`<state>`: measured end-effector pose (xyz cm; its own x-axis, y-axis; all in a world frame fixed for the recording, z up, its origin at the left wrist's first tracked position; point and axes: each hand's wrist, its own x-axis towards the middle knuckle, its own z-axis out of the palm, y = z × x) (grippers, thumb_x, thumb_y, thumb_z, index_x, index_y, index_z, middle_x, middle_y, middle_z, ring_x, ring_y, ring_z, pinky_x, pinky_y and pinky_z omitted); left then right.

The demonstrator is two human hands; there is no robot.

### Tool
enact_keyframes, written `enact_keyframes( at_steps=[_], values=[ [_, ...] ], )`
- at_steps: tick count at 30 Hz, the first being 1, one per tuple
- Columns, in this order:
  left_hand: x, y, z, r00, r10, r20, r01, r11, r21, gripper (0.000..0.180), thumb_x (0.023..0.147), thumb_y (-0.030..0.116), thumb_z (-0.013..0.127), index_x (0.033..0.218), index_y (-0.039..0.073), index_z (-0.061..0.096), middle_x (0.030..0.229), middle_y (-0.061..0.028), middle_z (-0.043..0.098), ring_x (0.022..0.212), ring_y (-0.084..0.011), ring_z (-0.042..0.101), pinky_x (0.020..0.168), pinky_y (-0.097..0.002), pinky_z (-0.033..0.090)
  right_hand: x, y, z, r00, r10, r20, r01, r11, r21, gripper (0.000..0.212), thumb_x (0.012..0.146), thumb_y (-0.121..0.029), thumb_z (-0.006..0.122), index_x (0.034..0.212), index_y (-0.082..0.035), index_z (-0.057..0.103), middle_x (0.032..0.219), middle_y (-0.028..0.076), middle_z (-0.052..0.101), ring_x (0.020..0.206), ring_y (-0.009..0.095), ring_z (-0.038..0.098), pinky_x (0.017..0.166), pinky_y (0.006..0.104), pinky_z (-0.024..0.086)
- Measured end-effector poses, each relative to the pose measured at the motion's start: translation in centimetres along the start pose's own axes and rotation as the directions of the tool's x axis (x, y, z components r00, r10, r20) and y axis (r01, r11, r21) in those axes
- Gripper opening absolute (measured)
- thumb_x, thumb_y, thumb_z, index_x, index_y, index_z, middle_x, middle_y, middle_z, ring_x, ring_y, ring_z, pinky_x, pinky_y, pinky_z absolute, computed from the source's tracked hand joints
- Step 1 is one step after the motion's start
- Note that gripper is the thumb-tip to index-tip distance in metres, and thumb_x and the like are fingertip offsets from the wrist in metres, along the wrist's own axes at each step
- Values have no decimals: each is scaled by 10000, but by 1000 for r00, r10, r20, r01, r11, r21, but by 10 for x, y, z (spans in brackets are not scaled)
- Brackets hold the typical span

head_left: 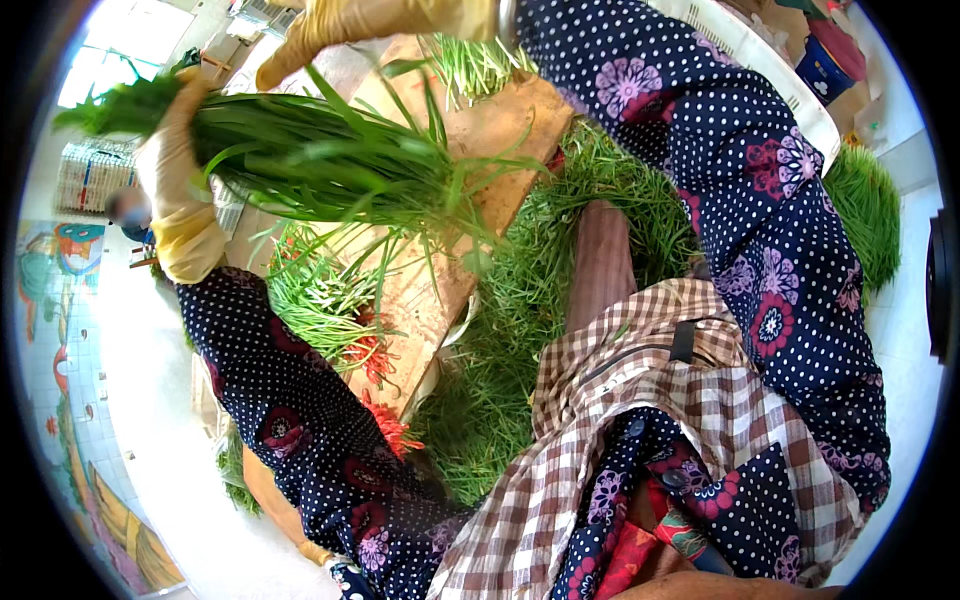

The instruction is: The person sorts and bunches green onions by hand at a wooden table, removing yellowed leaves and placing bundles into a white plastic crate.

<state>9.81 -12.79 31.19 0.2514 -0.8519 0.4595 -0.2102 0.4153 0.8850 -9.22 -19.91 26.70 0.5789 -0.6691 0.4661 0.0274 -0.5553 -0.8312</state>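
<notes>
My left hand [175, 160], in a yellow rubber glove, is wrapped around a thick bundle of long green leafy stalks [330, 165] held sideways in the air. My right hand [350, 25], also gloved in yellow, reaches in at the top with fingers extended, touching the upper side of the bundle. Both arms wear dark blue dotted sleeves with pink flowers. Below the bundle lies a wooden board [470, 190] with more tied bunches [320, 300] on it.
A heap of loose green stalks [500, 380] lies beside the board, another green pile [865, 215] at the right. Red rubber bands [385, 425] lie on the board's near end. A white crate [760, 60] stands top right, a checked cloth [640, 400] covers my lap.
</notes>
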Motion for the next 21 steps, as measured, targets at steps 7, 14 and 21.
enact_keyframes(
  at_steps=[7, 14, 21],
  values=[
    [6, -6, -29, 980, 199, -23, -196, 975, 103, 186, 704, 101, 726, 841, 21, 628, 828, -27, 607, 686, -116, 557, 665, -239, 467, -5, -1, -12, 1000, 13, 25, -14, 999, 33, 898, 642, -408, 747, 1294, 49, 330, 1127, 227, 545, 1059, 253, 527, 897, 312, 415],
    [-2, 2, -20, 953, 297, -55, -279, 936, 215, 109, 746, 67, 677, 840, 31, 636, 784, -34, 605, 673, -111, 560, 626, -235, 470, -2, -4, -19, 998, 45, 52, -44, 999, -32, 866, 663, -439, 736, 1296, 22, 366, 1109, 206, 563, 1066, 229, 524, 907, 306, 403],
    [-11, 15, -15, 940, 330, -91, -329, 944, 26, 95, 768, 55, 642, 851, 12, 625, 736, -26, 591, 637, -100, 544, 592, -223, 456, -27, 17, 12, 906, 229, 357, -124, 948, -292, 947, 673, -460, 724, 1343, 33, 271, 1152, 232, 526, 1144, 239, 461, 977, 304, 332]
  ],
)
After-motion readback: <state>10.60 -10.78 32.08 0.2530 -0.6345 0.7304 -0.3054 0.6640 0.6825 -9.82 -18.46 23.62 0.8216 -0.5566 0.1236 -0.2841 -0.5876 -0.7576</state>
